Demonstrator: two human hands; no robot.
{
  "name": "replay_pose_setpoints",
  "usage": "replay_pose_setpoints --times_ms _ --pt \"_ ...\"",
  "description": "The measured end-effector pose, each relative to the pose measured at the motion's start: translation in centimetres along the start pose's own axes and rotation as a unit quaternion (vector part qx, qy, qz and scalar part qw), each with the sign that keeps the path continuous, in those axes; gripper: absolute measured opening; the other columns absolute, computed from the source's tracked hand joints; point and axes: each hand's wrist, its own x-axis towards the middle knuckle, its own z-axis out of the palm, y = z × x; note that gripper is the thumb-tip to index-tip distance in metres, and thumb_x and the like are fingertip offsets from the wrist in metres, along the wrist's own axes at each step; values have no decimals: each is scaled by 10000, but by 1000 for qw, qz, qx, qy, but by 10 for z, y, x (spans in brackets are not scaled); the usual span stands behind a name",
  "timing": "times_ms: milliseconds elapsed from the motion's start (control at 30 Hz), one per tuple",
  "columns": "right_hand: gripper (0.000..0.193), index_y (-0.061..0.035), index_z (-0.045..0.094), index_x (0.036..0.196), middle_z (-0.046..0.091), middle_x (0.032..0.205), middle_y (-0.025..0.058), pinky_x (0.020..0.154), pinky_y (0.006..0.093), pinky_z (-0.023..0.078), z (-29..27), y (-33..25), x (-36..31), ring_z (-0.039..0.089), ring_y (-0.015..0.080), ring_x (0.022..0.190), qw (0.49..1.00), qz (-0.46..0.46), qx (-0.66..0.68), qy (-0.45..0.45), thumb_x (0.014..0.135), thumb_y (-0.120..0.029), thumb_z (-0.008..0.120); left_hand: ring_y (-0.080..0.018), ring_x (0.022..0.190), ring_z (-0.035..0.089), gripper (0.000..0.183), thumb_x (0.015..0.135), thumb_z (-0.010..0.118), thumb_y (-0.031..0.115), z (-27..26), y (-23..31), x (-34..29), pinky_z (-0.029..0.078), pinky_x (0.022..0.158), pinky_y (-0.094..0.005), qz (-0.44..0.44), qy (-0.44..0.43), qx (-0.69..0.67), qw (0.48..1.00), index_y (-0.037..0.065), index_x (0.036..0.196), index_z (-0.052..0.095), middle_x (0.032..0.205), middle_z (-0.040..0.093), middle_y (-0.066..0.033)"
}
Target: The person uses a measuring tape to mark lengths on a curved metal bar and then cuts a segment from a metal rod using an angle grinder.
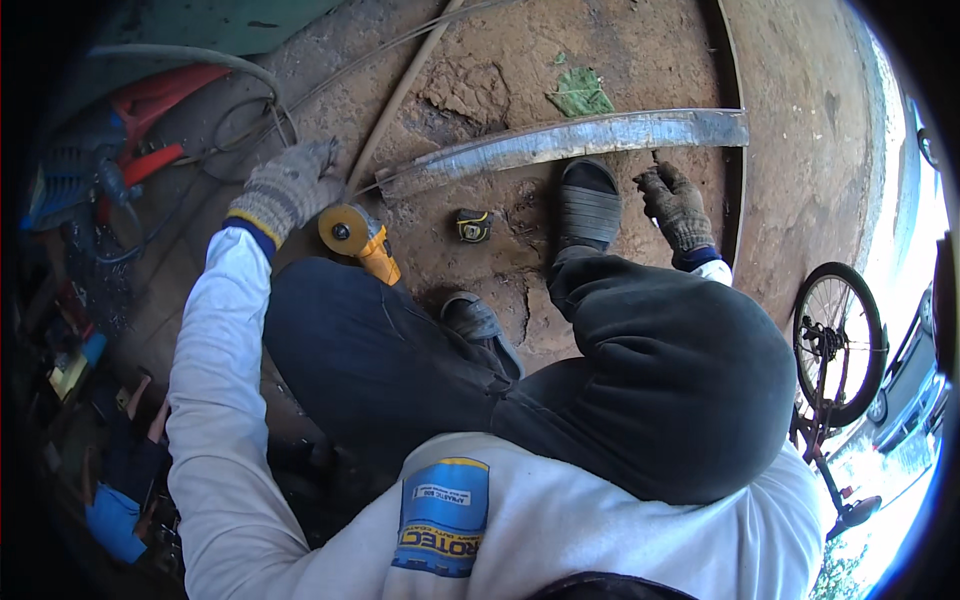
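Observation:
My left hand (285,190), in a grey knitted glove, is held beside the left end of a long, slightly curved metal strip (560,138) lying on the ground. Its fingers are bent in; whether something thin sits in them is hard to see. Just below that hand is a yellow angle grinder (375,255) with a tan disc, close to my knee. My right hand (677,205), also gloved, hovers below the strip's right part with fingers curled together, and a tiny dark tip shows at them. A black and yellow tape measure (473,226) rests between my feet and the grinder.
A long thin pole (400,90) slants away at the upper left. Red and blue equipment (110,150) with cables stands at the left. Another narrow metal bar (738,200) runs along the right side. A green leaf (580,92) lies beyond the strip. A bicycle (835,350) is at the right.

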Motion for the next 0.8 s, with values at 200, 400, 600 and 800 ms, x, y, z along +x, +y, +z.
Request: replay_pose_setpoints --times_ms 200,400,600,800 --pt "584 -53 562 1363 697 1188 164 928 379 526 0 -44 -4 680 302 1095 904 -209 -372 27 884 -315 769 -283 1413 436 724 893 666 460 48 10 27 346 1173 -407 145 50 117 981 143 1502 435 1538 450 -128" --pt "848 -162 352 1537 648 1213 173 916 467 506 -2 -57 6 634 357 1084 799 -337 -491 82 832 -424 744 -309 1385 468 869 812 741 475 6 94 47 393 1130 -417 198 24 101 975 86 1511 400 1510 471 -155" --pt "903 -205 333 1550 535 1397 130 1043 549 404 -3 -71 7 536 379 1250 816 -316 -476 89 786 -433 757 -321 1384 470 1045 730 842 410 26 140 42 405 1134 -420 108 20 75 991 90 1558 290 1530 440 -145" --pt "1056 -237 256 1587 388 1550 165 1137 586 288 2 -72 22 362 425 1413 812 -323 -476 97 736 -523 812 -327 1387 474 1000 780 818 376 20 105 49 396 1144 -400 114 62 22 991 113 1575 272 1536 438 -157"
